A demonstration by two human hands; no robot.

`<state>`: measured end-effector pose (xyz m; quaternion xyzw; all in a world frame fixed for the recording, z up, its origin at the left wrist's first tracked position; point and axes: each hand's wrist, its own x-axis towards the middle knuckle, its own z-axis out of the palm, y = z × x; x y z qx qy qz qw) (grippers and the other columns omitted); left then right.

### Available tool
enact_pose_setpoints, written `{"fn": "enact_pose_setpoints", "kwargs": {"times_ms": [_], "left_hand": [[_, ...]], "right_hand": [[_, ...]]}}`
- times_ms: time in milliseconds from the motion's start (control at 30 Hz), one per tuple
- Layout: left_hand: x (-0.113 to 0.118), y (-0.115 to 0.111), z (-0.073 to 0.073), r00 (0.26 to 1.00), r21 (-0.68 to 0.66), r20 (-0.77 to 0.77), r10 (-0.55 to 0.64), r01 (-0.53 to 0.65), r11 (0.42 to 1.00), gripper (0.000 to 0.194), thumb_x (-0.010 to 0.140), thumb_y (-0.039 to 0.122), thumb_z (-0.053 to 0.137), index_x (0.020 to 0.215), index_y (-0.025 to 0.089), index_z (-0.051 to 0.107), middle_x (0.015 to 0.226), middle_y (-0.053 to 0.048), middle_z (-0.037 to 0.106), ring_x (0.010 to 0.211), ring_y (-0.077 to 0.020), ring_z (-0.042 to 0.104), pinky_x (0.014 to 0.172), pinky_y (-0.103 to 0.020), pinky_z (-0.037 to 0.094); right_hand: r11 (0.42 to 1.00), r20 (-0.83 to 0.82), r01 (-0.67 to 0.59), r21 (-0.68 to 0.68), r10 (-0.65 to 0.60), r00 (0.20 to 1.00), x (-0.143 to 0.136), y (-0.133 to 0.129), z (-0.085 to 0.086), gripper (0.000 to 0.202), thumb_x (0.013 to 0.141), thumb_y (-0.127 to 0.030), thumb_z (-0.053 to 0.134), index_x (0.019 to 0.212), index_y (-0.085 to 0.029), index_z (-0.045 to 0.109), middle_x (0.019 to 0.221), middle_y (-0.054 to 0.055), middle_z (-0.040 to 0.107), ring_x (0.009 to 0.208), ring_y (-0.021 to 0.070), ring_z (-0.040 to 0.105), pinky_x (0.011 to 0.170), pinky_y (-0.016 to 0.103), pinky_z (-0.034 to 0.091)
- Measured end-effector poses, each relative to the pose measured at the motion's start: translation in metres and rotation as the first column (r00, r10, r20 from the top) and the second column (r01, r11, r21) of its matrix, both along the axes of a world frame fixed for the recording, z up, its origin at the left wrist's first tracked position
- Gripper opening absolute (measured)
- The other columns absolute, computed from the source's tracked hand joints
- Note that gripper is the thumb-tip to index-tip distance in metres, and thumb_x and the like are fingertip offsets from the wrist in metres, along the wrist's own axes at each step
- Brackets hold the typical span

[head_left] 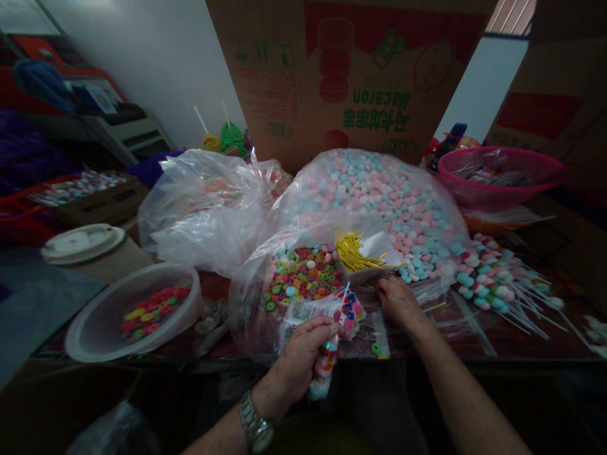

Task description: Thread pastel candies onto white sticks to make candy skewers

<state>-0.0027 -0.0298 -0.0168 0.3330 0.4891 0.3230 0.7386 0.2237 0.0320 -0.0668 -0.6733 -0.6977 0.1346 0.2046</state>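
My left hand (303, 354), with a watch on its wrist, is closed round a bagged candy skewer (326, 363) whose white stick points up. Printed cards (351, 309) lie just beyond its fingers. My right hand (397, 302) is at the front right corner of a small box (365, 275) of gold twist ties (355, 251). Its fingers are pressed together, and what they hold, if anything, is too small to tell. Left of the box are colourful candy rings (308, 273). Pink, blue and white candies (379, 189) fill a large clear bag behind.
A translucent bowl (190, 297) of candies and a lidded container (85, 243) stand left. Finished candy skewers (502, 278) lie right, below a pink basket (502, 189). A large cardboard box (284, 82) rises behind the bags. One green ring (376, 348) lies near the table edge.
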Motion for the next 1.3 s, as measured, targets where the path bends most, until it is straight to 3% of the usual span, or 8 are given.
{"fn": "enact_pose_setpoints", "kwargs": {"times_ms": [233, 367, 567, 800, 933, 1033, 1133, 1300], "left_hand": [[0.000, 0.000, -0.007, 0.999, 0.004, 0.003, -0.035, 0.035, 0.999, 0.021, 0.070, 0.035, 0.059, 0.073, 0.014, 0.059, 0.049, -0.001, 0.059, 0.033, -0.0063, 0.043, 0.033, -0.015, 0.025], [0.011, 0.000, -0.008, 0.997, 0.010, -0.033, -0.070, 0.071, 0.997, 0.018, 0.067, 0.033, 0.060, 0.071, 0.016, 0.058, 0.053, 0.002, 0.056, 0.036, -0.0068, 0.046, 0.032, -0.015, 0.027], [0.010, -0.006, 0.004, 0.987, 0.107, -0.087, -0.137, 0.146, 0.984, 0.015, 0.072, 0.028, 0.054, 0.063, 0.015, 0.056, 0.049, 0.003, 0.051, 0.037, -0.0049, 0.040, 0.034, -0.013, 0.029], [0.000, -0.014, -0.002, 0.975, 0.126, -0.128, -0.180, 0.196, 0.972, 0.032, 0.075, 0.046, 0.058, 0.068, 0.016, 0.056, 0.049, 0.005, 0.048, 0.037, -0.0043, 0.040, 0.034, -0.012, 0.032], [-0.003, -0.012, 0.001, 0.990, 0.161, -0.042, -0.134, 0.139, 0.977, 0.040, 0.069, 0.053, 0.064, 0.067, 0.014, 0.056, 0.047, 0.006, 0.047, 0.034, -0.0023, 0.037, 0.031, -0.011, 0.029], [-0.010, -0.009, 0.004, 0.934, 0.042, 0.119, -0.338, 0.336, 0.941, 0.037, 0.063, 0.046, 0.072, 0.067, 0.011, 0.059, 0.052, 0.001, 0.057, 0.035, -0.0051, 0.047, 0.031, -0.013, 0.035], [-0.015, -0.007, 0.005, 0.812, -0.064, 0.383, -0.440, 0.499, 0.864, 0.039, 0.058, 0.038, 0.075, 0.080, 0.012, 0.057, 0.059, -0.004, 0.065, 0.040, -0.0125, 0.058, 0.035, -0.020, 0.046], [-0.013, -0.008, 0.009, 0.915, 0.019, 0.226, -0.334, 0.339, 0.941, 0.037, 0.070, 0.038, 0.069, 0.092, 0.021, 0.044, 0.059, 0.002, 0.062, 0.041, -0.0108, 0.055, 0.036, -0.017, 0.041]], "right_hand": [[0.998, -0.275, -0.019, 0.063, 0.036, 0.961, 0.011, -0.050, 0.037, 0.018, 0.085, -0.026, 0.045, 0.078, -0.018, 0.061, 0.077, 0.004, 0.062, 0.076, 0.0179, 0.058, 0.068, 0.029, 0.047], [0.976, -0.639, -0.217, 0.019, 0.178, 0.748, -0.038, -0.094, 0.058, 0.021, 0.088, -0.030, 0.046, 0.087, -0.020, 0.065, 0.066, 0.000, 0.058, 0.058, 0.0127, 0.054, 0.056, 0.023, 0.046], [0.986, -0.782, -0.167, -0.011, 0.096, 0.616, -0.088, -0.099, 0.041, 0.037, 0.088, -0.030, 0.045, 0.121, -0.022, 0.060, 0.062, -0.003, 0.050, 0.056, 0.0115, 0.046, 0.053, 0.022, 0.041], [0.995, -0.639, -0.099, 0.029, 0.094, 0.764, -0.092, -0.104, 0.032, 0.057, 0.086, -0.022, 0.045, 0.141, -0.016, 0.033, 0.056, -0.006, 0.044, 0.049, 0.0119, 0.042, 0.048, 0.022, 0.037], [0.973, -0.665, 0.124, 0.193, 0.037, 0.746, -0.095, -0.113, 0.034, 0.049, 0.087, -0.024, 0.048, 0.135, -0.016, 0.041, 0.060, -0.003, 0.052, 0.053, 0.0135, 0.051, 0.055, 0.024, 0.045], [0.967, -0.661, -0.168, 0.194, 0.255, 0.705, -0.083, -0.114, 0.050, 0.024, 0.089, -0.026, 0.050, 0.110, -0.020, 0.062, 0.067, 0.000, 0.060, 0.061, 0.0135, 0.057, 0.060, 0.023, 0.047], [0.859, -0.586, -0.473, 0.197, 0.490, 0.646, -0.069, -0.110, 0.066, 0.019, 0.090, -0.027, 0.050, 0.085, -0.021, 0.068, 0.073, 0.001, 0.065, 0.067, 0.0140, 0.060, 0.065, 0.023, 0.047], [0.910, -0.458, -0.328, 0.254, 0.412, 0.788, -0.071, -0.103, 0.060, 0.024, 0.090, -0.023, 0.047, 0.070, -0.019, 0.058, 0.060, 0.000, 0.058, 0.055, 0.0123, 0.055, 0.051, 0.021, 0.041]]}}
